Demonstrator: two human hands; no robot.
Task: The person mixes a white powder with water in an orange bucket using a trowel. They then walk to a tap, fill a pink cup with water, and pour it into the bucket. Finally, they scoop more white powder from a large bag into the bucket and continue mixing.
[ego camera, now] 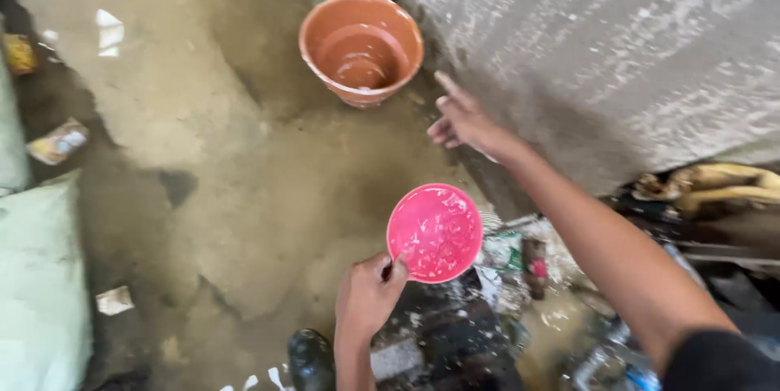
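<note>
Wet pink bowl (435, 232), tilted, handheld

Both forearms bare, no watch or rings visible. Right arm: edge of a black short sleeve (719, 362) at the upper arm. Left hand (367, 293) and right hand (467, 123) ungloved. One dark, glossy rubber boot (311, 358), toe wet-looking.

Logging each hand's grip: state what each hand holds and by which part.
The left hand pinches the pink bowl at its near rim, thumb over the edge. The right hand holds nothing; it reaches, fingers extended, toward the terracotta pot.
</note>
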